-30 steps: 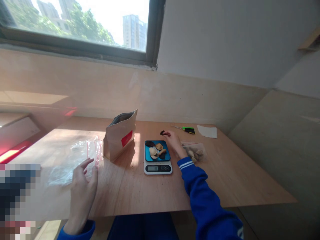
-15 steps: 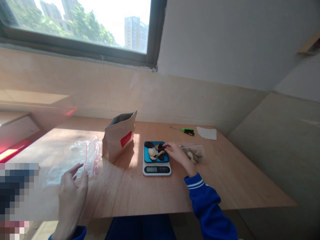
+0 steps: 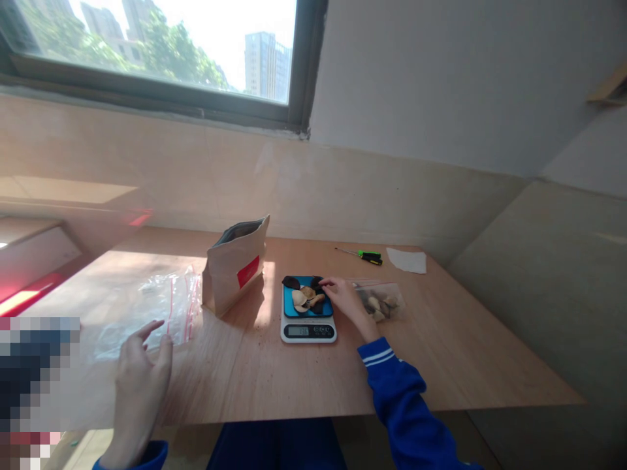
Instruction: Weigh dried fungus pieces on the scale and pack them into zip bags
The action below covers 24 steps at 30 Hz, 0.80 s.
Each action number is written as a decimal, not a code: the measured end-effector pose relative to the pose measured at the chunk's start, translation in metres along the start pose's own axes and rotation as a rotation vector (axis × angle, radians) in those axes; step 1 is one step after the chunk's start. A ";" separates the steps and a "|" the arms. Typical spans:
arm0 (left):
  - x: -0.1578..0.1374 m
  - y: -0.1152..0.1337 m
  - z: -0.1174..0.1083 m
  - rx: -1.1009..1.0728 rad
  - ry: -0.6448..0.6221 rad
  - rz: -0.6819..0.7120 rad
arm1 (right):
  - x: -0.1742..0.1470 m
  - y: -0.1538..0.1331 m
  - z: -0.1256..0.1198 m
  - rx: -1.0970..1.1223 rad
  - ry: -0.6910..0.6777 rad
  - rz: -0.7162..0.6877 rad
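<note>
A small kitchen scale (image 3: 308, 331) with a blue top stands mid-table, carrying several pale and dark chip-like pieces (image 3: 306, 297). My right hand (image 3: 345, 297) rests at the scale's right edge, its fingertips touching a dark piece on the blue top. My left hand (image 3: 141, 378) hovers over the near left of the table with fingers spread and nothing in it, just short of a pile of clear zip bags (image 3: 147, 307) with red strips. A brown paper pouch (image 3: 235, 266) with a red label stands open left of the scale.
A clear bag holding more pieces (image 3: 382, 301) lies right of the scale. A green-handled screwdriver (image 3: 362, 255) and a white paper scrap (image 3: 406, 260) lie at the far edge. The wooden table (image 3: 465, 352) meets walls behind and to the right.
My right hand came from the far side of the table with a dark piece to the scale's blue top. My left hand drew back a little from the zip bags.
</note>
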State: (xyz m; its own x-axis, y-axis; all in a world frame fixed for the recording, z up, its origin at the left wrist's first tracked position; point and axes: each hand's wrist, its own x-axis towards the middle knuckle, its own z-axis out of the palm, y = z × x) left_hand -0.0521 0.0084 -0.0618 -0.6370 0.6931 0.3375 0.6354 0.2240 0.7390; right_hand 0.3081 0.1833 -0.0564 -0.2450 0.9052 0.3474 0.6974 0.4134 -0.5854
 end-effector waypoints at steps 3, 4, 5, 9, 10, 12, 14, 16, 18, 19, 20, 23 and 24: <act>0.006 -0.003 -0.001 0.032 0.022 0.046 | -0.005 -0.003 -0.004 0.016 -0.012 -0.020; 0.009 -0.004 -0.002 0.047 0.018 0.057 | -0.006 -0.005 -0.006 0.021 -0.009 -0.023; 0.013 -0.004 -0.002 0.059 0.013 0.068 | -0.009 -0.007 -0.009 0.027 -0.003 -0.024; 0.034 -0.012 0.003 0.075 -0.011 0.175 | -0.022 -0.019 -0.023 0.045 0.037 -0.035; 0.041 -0.016 0.006 0.071 -0.017 0.206 | -0.027 -0.022 -0.026 0.052 0.050 -0.046; 0.052 -0.026 0.012 0.067 -0.061 0.240 | -0.038 -0.027 -0.033 0.070 0.069 -0.063; 0.061 -0.037 0.017 0.072 -0.157 0.232 | -0.050 -0.031 -0.038 0.090 0.078 -0.056; 0.066 -0.045 0.019 0.078 -0.231 0.218 | -0.063 -0.035 -0.042 0.113 0.080 -0.033; 0.069 -0.049 0.018 0.087 -0.254 0.203 | -0.074 -0.039 -0.044 0.137 0.089 -0.015; 0.069 -0.050 0.017 0.094 -0.255 0.195 | -0.079 -0.042 -0.045 0.150 0.094 -0.008; 0.070 -0.050 0.015 0.103 -0.253 0.184 | -0.083 -0.045 -0.046 0.166 0.097 -0.004; 0.069 -0.048 0.011 0.133 -0.249 0.157 | -0.091 -0.062 -0.046 0.225 0.087 0.010; 0.068 -0.046 0.010 0.142 -0.246 0.149 | -0.093 -0.069 -0.046 0.246 0.068 0.015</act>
State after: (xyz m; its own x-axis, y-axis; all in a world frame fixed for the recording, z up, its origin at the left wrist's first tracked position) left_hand -0.1207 0.0523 -0.0787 -0.4185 0.8666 0.2720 0.7796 0.1891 0.5970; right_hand 0.3134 0.0658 -0.0146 -0.1845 0.9061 0.3806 0.5136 0.4191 -0.7487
